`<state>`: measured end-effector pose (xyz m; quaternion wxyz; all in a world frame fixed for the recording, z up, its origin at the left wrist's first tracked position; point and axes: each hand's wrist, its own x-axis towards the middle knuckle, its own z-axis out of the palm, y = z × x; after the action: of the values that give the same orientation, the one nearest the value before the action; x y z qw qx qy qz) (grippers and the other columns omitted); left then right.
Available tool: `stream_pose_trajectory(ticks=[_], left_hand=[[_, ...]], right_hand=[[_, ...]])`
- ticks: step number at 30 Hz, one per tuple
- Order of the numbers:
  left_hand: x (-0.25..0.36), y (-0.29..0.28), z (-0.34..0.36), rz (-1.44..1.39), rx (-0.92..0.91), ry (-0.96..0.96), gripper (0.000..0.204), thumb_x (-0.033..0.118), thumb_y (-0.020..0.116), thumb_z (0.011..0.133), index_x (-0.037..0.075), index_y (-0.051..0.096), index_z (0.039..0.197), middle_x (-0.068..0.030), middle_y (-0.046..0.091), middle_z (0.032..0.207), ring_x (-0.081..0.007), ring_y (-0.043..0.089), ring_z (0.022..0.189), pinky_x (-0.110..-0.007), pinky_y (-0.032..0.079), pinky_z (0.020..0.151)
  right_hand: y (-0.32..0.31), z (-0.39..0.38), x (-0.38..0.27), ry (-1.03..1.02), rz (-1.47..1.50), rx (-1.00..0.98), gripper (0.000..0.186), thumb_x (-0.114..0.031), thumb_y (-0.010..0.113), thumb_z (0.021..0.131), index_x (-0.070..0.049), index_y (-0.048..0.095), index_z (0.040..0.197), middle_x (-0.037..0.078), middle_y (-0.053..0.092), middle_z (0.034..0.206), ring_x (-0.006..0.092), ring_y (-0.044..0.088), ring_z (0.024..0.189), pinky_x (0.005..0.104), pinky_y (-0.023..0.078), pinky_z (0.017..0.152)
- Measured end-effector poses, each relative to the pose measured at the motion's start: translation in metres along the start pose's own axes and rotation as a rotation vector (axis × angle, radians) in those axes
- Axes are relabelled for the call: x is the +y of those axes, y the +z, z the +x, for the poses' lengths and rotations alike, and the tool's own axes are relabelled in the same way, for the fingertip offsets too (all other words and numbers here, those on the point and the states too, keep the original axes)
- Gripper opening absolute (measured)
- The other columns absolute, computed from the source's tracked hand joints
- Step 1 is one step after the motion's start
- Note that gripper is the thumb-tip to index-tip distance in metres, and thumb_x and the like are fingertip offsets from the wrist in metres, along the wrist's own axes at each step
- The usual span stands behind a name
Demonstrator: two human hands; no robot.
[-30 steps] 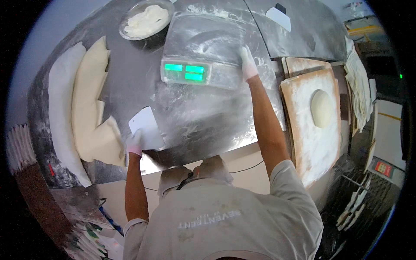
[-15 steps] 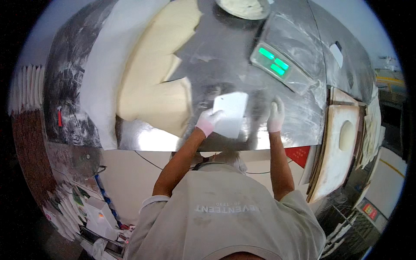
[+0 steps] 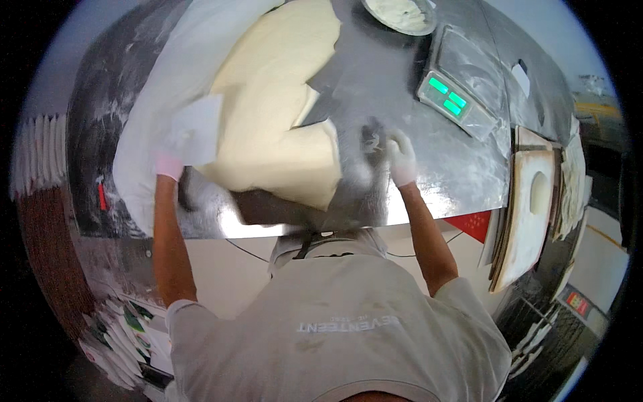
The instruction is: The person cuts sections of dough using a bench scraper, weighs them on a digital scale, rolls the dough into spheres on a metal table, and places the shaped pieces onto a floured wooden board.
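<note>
A large sheet of pale dough [image 3: 274, 144] with a notched right edge lies on the metal table. Along its left runs a long white cloth or plastic sheet [image 3: 151, 100]. My gloved left hand [image 3: 172, 149] is closed on a flat white dough scraper [image 3: 203, 127], held over the dough's left edge and the white sheet; both are blurred by motion. To the right of the dough, my gloved right hand [image 3: 402, 161] is over the table with nothing seen in it, its fingers loosely bent and a little apart.
A scale [image 3: 450, 97] with a green lit display stands at the right rear, near a bowl of white flour or dough [image 3: 404, 15]. A red-handled tool [image 3: 102, 194] lies at the left. Floury boards [image 3: 526, 224] stand right of the table, whose front edge [image 3: 268, 230] is close to me.
My left hand has carried the scraper leftward, from right of the dough to its left edge. My right hand has shifted slightly left. The whole view has moved a little.
</note>
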<state>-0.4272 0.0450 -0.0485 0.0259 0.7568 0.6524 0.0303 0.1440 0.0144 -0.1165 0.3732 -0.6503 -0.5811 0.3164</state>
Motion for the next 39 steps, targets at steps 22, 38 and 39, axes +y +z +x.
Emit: stream_pose_trajectory(ticks=[22, 38, 39], left_hand=[[0.248, 0.107, 0.147, -0.501, -0.653, 0.296, 0.036, 0.038, 0.055, 0.085, 0.011, 0.065, 0.108, -0.0168, 0.065, 0.107, -0.0347, 0.062, 0.098, -0.044, 0.048, 0.085], [0.143, -0.027, 0.078, -0.291, -0.401, -0.213, 0.041, 0.041, 0.051, 0.088, 0.008, 0.066, 0.106, -0.0201, 0.064, 0.104, -0.0388, 0.061, 0.096, -0.043, 0.047, 0.082], [0.139, -0.011, 0.075, -0.236, -0.454, -0.223, 0.041, 0.042, 0.051, 0.088, 0.009, 0.066, 0.107, -0.0202, 0.064, 0.105, -0.0394, 0.060, 0.096, -0.044, 0.047, 0.082]], right_hand=[[0.116, 0.015, -0.101, -0.187, -0.281, -0.499, 0.026, -0.026, 0.066, 0.076, -0.003, 0.054, 0.073, 0.019, 0.057, 0.085, 0.0381, 0.055, 0.086, 0.0480, 0.044, 0.074], [0.156, 0.053, -0.149, -0.461, -0.274, -0.567, 0.054, -0.034, 0.060, 0.083, -0.003, 0.052, 0.126, 0.021, 0.054, 0.123, 0.0359, 0.051, 0.116, 0.0411, 0.041, 0.100], [0.164, 0.051, -0.159, -0.404, -0.321, -0.652, 0.052, -0.036, 0.058, 0.084, -0.004, 0.053, 0.124, 0.021, 0.054, 0.124, 0.0359, 0.051, 0.117, 0.0417, 0.042, 0.100]])
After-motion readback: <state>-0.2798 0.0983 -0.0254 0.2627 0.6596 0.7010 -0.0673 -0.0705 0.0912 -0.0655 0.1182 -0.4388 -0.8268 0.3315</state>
